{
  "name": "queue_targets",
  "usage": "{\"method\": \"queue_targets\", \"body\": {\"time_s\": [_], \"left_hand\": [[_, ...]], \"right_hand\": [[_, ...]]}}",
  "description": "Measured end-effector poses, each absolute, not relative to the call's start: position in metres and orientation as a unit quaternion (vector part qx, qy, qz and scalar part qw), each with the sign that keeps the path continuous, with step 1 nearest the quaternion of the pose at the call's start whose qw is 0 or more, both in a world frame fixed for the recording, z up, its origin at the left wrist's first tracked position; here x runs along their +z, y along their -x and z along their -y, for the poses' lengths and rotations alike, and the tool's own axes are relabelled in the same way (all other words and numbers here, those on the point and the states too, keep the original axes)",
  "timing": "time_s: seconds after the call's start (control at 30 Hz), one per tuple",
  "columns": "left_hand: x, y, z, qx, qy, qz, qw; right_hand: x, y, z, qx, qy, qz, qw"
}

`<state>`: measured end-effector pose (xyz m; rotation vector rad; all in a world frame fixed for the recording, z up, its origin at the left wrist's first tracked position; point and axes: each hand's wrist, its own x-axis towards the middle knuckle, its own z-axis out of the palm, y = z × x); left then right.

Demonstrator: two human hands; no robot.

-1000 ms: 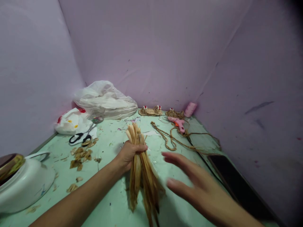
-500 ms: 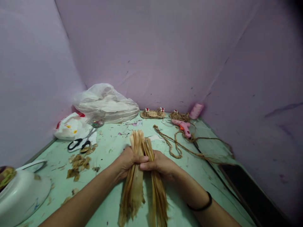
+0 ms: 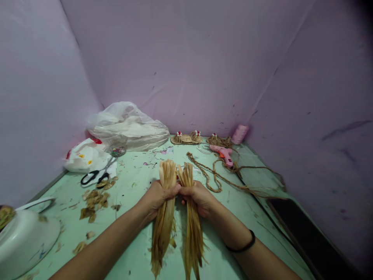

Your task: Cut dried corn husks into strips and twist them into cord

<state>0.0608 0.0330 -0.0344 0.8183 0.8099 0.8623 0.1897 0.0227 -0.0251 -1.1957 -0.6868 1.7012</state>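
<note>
My left hand (image 3: 159,197) is closed around a bundle of dried husk strips (image 3: 164,229), its thumb lying across the front. A second, slimmer bundle of dried strips (image 3: 192,237) is gripped in my right hand (image 3: 199,196), which wears a dark band on its wrist. The two thumbs meet between the bundles. Both bundles point away from me, their trimmed pale ends standing above the fists and their frayed brown ends hanging toward me over the green table (image 3: 140,241). Most of my fingers are hidden behind the strips.
To the left lie scissors (image 3: 99,175), husk scraps (image 3: 94,202) and a white bowl (image 3: 26,241). Plastic bags (image 3: 128,126) stand at the back. Woven pieces with beads (image 3: 186,138), a pink glue gun (image 3: 223,153), braided cord (image 3: 214,177) and a dark phone-like slab (image 3: 309,233) are at right.
The right bundle's top has spread wider and shows more above my fist. Both bundles now stand a little further apart at the hands, and the view has shifted slightly.
</note>
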Motion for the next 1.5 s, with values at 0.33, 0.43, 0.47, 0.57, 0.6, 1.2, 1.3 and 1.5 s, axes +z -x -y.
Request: {"method": "queue_targets", "body": {"time_s": [0.33, 0.43, 0.47, 0.57, 0.6, 1.2, 1.3, 1.5], "left_hand": [[-0.018, -0.058, -0.032, 0.422, -0.291, -0.396, 0.762], [-0.018, -0.058, -0.034, 0.427, -0.272, -0.410, 0.759], [-0.018, -0.058, -0.034, 0.430, -0.267, -0.413, 0.757], [-0.018, -0.059, -0.034, 0.428, -0.260, -0.415, 0.759], [-0.018, -0.059, -0.034, 0.429, -0.258, -0.414, 0.760], [-0.021, -0.062, -0.030, 0.448, -0.297, -0.403, 0.741], [-0.021, -0.063, -0.029, 0.456, -0.306, -0.428, 0.718], [-0.021, -0.067, -0.027, 0.467, -0.324, -0.477, 0.670]], "right_hand": [[-0.024, -0.196, -0.024, 0.667, 0.494, 0.311, 0.463], [-0.026, -0.196, -0.025, 0.652, 0.507, 0.309, 0.472], [-0.027, -0.196, -0.025, 0.654, 0.504, 0.305, 0.475], [-0.028, -0.196, -0.024, 0.680, 0.472, 0.295, 0.477], [-0.027, -0.196, -0.023, 0.692, 0.460, 0.291, 0.474], [-0.025, -0.197, -0.023, 0.648, 0.485, 0.328, 0.487], [-0.026, -0.197, -0.023, 0.646, 0.479, 0.341, 0.486], [-0.033, -0.191, -0.022, 0.620, 0.474, 0.378, 0.498]]}}
